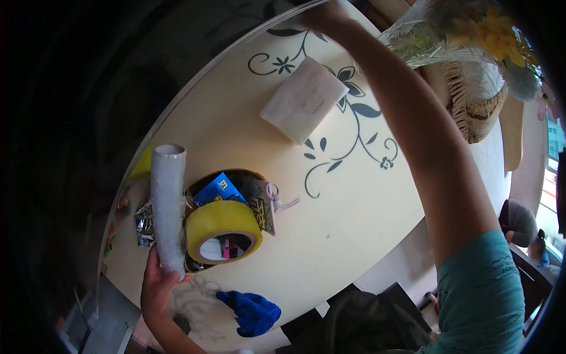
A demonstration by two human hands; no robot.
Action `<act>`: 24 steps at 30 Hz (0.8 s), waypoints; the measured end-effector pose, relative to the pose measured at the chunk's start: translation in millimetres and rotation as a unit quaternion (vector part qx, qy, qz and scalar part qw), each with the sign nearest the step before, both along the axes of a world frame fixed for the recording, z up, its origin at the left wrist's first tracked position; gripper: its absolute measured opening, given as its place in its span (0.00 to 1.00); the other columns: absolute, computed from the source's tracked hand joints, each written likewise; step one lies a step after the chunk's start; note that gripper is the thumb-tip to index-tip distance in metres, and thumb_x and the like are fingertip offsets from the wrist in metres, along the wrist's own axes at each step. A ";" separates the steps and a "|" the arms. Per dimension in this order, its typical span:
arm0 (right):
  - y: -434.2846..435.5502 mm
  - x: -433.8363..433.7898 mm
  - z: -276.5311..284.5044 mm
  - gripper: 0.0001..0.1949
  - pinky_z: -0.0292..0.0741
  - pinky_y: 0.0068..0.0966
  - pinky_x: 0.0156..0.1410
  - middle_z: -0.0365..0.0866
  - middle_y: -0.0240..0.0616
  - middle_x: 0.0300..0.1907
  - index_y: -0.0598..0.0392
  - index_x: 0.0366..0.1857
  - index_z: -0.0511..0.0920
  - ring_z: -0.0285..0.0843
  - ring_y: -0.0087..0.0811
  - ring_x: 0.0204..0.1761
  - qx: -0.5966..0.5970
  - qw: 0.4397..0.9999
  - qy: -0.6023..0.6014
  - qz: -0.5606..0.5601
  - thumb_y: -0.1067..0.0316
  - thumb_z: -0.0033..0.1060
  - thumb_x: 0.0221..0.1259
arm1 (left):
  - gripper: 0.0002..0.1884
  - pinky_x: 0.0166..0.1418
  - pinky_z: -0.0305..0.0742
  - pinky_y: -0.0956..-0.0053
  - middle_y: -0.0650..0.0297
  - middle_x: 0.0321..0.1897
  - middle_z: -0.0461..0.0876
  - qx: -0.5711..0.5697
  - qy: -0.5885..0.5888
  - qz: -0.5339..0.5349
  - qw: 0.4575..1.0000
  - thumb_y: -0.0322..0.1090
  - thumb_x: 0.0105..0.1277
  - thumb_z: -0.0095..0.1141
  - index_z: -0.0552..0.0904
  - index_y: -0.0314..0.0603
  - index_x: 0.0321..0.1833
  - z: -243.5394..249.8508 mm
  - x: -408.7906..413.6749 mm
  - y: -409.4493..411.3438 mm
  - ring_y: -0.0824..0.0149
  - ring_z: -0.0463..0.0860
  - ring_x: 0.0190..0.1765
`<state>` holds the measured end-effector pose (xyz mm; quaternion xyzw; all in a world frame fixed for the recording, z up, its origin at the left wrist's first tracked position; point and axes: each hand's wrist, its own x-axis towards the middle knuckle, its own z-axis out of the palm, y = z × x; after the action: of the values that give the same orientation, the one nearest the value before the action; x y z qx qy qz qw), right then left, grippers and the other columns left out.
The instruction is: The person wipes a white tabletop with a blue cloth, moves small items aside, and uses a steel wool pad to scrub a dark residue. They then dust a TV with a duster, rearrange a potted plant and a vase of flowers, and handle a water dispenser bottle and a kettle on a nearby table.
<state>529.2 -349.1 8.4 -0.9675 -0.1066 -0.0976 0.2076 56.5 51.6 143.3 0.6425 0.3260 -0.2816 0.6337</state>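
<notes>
My left hand [160,281] grips the lower end of an upright roll of clear plastic film [168,212] at the left of the table. Beside the roll, a wide roll of yellowish packing tape [224,217] leans on a dark round container holding small items, with a blue packet [220,190] among them. My right arm stretches across the table to the top edge, where my right hand [325,17] is dark and blurred; its fingers cannot be made out. A pack of paper tissues [305,101] lies between the arms.
A crumpled blue cloth [251,312] lies near the table's lower edge. The cream tabletop [353,212] has a dark floral pattern and a curved edge. Plastic-wrapped flowers [491,35] and a rope-trimmed basket [479,106] stand at upper right. A silvery wrapper [144,225] lies behind the film roll.
</notes>
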 end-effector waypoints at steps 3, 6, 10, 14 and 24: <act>71.7 -48.8 -13.0 0.16 0.77 0.34 0.59 0.83 0.40 0.53 0.49 0.53 0.81 0.80 0.39 0.53 -0.119 0.927 0.024 0.354 0.66 0.55 0.61 | 0.45 0.51 0.84 0.62 0.57 0.65 0.68 0.013 0.002 -0.002 1.000 0.34 0.56 0.64 0.54 0.43 0.76 3.3 -6.0 2.0 0.60 0.74 0.62; 80.5 -56.1 3.1 0.17 0.79 0.32 0.54 0.84 0.42 0.49 0.48 0.54 0.81 0.83 0.41 0.45 -0.130 0.939 0.041 0.316 0.66 0.58 0.59 | 0.44 0.52 0.84 0.60 0.56 0.69 0.65 0.018 0.000 0.008 1.000 0.29 0.59 0.59 0.52 0.47 0.78 -0.3 -21.6 10.7 0.58 0.72 0.65; 30.0 0.7 24.9 0.14 0.77 0.38 0.48 0.85 0.47 0.42 0.56 0.43 0.84 0.83 0.43 0.44 -0.348 0.915 0.167 0.113 0.60 0.59 0.60 | 0.44 0.52 0.84 0.59 0.56 0.70 0.63 -0.009 -0.012 0.024 1.000 0.30 0.60 0.60 0.51 0.48 0.78 -3.6 -18.3 9.4 0.57 0.70 0.67; 29.8 -15.6 13.2 0.17 0.81 0.30 0.48 0.86 0.41 0.42 0.48 0.52 0.82 0.84 0.41 0.44 -0.062 0.969 -0.089 0.224 0.67 0.61 0.57 | 0.45 0.54 0.83 0.59 0.56 0.66 0.67 -0.012 -0.021 0.027 0.999 0.35 0.59 0.64 0.52 0.43 0.77 0.3 -4.0 -3.9 0.58 0.72 0.64; 30.3 4.2 15.5 0.18 0.70 0.35 0.66 0.79 0.43 0.57 0.47 0.57 0.79 0.76 0.42 0.59 -0.283 0.950 0.102 0.080 0.60 0.59 0.63 | 0.46 0.55 0.82 0.58 0.55 0.68 0.65 -0.015 -0.009 0.036 0.999 0.33 0.57 0.63 0.52 0.44 0.77 1.1 -15.6 5.1 0.58 0.70 0.67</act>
<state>533.4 -318.9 23.9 -0.9796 -0.1854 0.0524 -0.0576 40.9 56.7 144.3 0.6232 0.3390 -0.2575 0.6561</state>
